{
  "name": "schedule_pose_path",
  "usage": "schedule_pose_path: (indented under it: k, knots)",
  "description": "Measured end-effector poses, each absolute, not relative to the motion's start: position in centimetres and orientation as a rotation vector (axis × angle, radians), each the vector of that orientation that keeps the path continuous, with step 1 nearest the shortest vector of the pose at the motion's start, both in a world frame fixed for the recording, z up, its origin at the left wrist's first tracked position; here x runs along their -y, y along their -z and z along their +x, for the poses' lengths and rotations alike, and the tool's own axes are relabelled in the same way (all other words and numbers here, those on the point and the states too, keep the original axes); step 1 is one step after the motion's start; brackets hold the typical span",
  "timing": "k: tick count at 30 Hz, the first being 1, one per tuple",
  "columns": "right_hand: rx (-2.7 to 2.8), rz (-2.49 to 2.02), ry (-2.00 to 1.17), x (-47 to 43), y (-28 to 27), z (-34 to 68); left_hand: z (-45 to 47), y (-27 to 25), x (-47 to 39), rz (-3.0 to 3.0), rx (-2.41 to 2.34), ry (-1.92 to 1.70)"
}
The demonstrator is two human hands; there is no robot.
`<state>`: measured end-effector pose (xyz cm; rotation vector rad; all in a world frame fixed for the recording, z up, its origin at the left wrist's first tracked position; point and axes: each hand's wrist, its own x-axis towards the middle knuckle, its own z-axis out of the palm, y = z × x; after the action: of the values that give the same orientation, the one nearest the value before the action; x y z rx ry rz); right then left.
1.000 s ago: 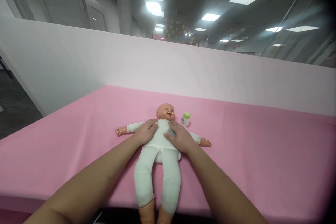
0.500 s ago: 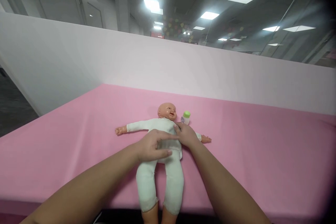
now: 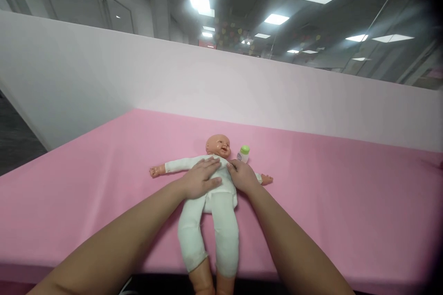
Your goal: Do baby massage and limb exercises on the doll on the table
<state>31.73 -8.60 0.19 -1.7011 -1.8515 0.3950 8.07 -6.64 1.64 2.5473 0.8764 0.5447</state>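
A baby doll [image 3: 226, 203] with a soft white cloth body lies on its back, head at the far end, arms spread. My left hand [image 3: 203, 179] rests flat on its chest and belly, fingers stretched out. At the doll's shoulder on the right, my right hand [image 3: 243, 175] is closed around the upper arm; the fingertips are partly hidden. The doll's small plastic hand [image 3: 266, 179] pokes out beyond my right hand. Just behind my right hand stands a small clear bottle [image 3: 243, 156] with a green cap.
The doll lies on a pink padded table [image 3: 328, 203]. A white panel [image 3: 242, 87] borders its back and left side. The doll's feet reach over the near edge. Ceiling lights and an open door [image 3: 124, 9] show beyond the panel.
My left hand has moved up from over the doll's belly and now lies flat on its chest. My right hand stays at the shoulder. The doll's legs have shifted slightly.
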Motion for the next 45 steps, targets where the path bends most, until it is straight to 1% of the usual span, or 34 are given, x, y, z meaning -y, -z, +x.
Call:
schedule_pose_path:
  k: [4,8,11,14,18,21,23,30,39,43,45]
  knots:
    - [1.907,-1.638,-0.381,8.8,-0.6,31.6,7.0,-0.8,4.4,2.500,-0.978,-0.565]
    - [1.905,-1.646,-0.417,9.0,-1.1,31.7,6.6,-0.5,3.8,2.448,-1.037,-0.662]
    - [1.875,-1.669,-0.269,9.9,-1.9,31.1,6.6,-0.3,3.8,2.398,-1.070,-0.711]
    - [1.969,-1.386,-0.141,12.1,-2.9,29.1,6.5,0.2,3.6,2.282,-1.090,-0.777]
    - [2.309,-0.782,-0.438,15.6,-3.1,25.6,6.4,0.7,3.2,2.106,-1.064,-0.864]
    - [2.379,-0.639,-0.541,16.6,-2.7,24.1,6.5,0.9,3.0,2.024,-1.073,-0.931]
    - [2.400,-0.698,-0.529,16.2,-2.6,24.2,6.6,1.1,2.9,1.986,-1.079,-0.965]
    - [2.468,-1.130,-0.423,13.1,-3.0,27.0,6.7,1.6,2.6,1.909,-1.089,-0.994]
    - [2.101,-1.637,-0.283,10.4,-1.6,29.0,5.9,1.3,2.2,2.049,-1.172,-0.939]
    - [1.943,-1.832,-0.252,9.8,-1.9,30.4,5.7,0.0,2.5,2.182,-1.251,-0.927]
    - [1.896,-1.857,-0.145,9.8,-2.2,30.9,5.5,-0.9,2.9,2.257,-1.278,-0.900]
